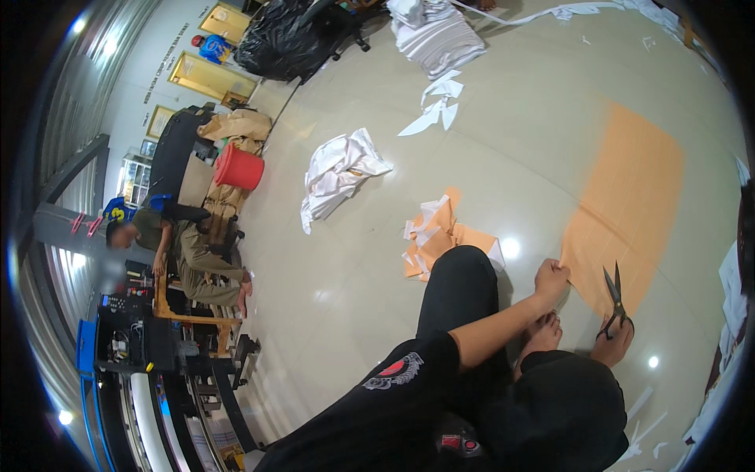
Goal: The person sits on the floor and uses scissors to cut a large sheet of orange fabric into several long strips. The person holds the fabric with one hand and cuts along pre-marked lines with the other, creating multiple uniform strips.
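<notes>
My left hand [553, 280] pinches the near left corner of a long orange fabric sheet [625, 208] spread on the floor. Black-handled scissors [616, 303] are in my right hand [613, 344], with fingers at the handle loops. Their blades stand apart and point away from me over the near right part of the sheet. Whether the blades touch the fabric I cannot tell. My bare foot [543, 337] is between the two hands.
A crumpled orange and white fabric pile [440, 236] lies beyond my knee. Farther off are a white cloth heap [338, 177], white scraps [435, 106] and a folded white stack [436, 39]. A person [181, 244] sits at left near a red bucket [239, 167] and a large printer [149, 377].
</notes>
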Available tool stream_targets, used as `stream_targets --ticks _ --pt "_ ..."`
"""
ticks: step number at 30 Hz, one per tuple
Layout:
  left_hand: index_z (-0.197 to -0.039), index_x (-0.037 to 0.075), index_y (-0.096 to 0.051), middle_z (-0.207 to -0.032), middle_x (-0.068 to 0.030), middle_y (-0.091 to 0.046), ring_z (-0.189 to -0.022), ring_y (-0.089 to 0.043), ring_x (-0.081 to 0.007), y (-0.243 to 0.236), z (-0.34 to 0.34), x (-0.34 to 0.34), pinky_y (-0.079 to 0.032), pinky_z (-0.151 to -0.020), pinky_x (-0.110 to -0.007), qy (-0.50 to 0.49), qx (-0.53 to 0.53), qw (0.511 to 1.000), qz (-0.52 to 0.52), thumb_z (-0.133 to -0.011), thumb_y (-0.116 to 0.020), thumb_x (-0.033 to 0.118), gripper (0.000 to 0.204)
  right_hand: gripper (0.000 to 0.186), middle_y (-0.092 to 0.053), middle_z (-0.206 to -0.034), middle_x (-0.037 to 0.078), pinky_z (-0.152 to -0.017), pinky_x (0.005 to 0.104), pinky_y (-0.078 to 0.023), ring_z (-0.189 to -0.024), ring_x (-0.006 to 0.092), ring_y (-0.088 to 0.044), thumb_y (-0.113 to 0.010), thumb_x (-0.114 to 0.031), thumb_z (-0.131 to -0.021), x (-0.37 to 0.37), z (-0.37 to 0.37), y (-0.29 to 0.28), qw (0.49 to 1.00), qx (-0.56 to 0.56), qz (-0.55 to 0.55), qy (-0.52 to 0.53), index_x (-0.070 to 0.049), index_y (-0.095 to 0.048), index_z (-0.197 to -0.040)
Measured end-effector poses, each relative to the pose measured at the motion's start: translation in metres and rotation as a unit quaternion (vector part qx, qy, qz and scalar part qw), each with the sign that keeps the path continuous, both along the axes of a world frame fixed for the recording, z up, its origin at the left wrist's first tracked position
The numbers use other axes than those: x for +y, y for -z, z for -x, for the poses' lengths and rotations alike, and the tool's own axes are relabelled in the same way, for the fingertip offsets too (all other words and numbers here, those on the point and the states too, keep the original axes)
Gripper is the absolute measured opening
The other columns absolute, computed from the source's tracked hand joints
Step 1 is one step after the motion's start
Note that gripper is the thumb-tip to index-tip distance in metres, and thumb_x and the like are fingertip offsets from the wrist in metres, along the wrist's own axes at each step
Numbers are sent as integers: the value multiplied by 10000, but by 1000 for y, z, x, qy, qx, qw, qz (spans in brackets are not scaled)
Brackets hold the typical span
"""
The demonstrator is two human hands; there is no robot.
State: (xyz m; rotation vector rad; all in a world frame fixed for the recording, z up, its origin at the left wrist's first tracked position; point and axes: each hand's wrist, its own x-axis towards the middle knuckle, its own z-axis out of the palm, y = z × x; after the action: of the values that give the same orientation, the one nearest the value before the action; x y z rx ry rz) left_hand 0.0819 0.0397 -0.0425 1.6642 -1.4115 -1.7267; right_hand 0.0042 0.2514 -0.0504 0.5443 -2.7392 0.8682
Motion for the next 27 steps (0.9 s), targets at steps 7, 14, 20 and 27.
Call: stream_targets --ticks 7,14,20,27 --pt "-1054 37 -616 -953 -72 -682 -780 -634 -146 -16 20 31 -491 -598 -291 -76 154 966 -194 -958 -689 180 188 412 -687 -1138 191 -945 462 -523 -1105 394 -644 -806 -207 -884 21 0 27 993 54 58 -90 1 -639 -1199" --pt "-1036 50 -635 -937 -74 -696 -736 -642 -151 -5 20 54 -473 -597 -272 56 125 941 -310 -996 -670 300 256 314 -665 -929 140 -771 414 -510 -858 341 -647 -827 -196 -842 16 -28 -44 989 -71 117 -48 -11 -659 -1031" --pt "-1200 36 -627 -1143 -87 -717 -876 -693 -162 -21 35 71 -494 -619 -249 120 65 927 -348 -981 -718 338 384 378 -585 -689 4 -569 309 -415 -626 96 -510 -784 -308 -913 57 -72 -80 856 -480 189 45 -15 -601 -759" --pt "-1104 56 -653 -1101 -45 -740 -810 -660 -135 -21 33 83 -458 -605 -252 154 39 933 -323 -977 -729 335 316 449 -624 -683 33 -579 307 -486 -630 119 -602 -760 -424 -929 90 -110 -86 755 -613 222 74 7 -669 -840"
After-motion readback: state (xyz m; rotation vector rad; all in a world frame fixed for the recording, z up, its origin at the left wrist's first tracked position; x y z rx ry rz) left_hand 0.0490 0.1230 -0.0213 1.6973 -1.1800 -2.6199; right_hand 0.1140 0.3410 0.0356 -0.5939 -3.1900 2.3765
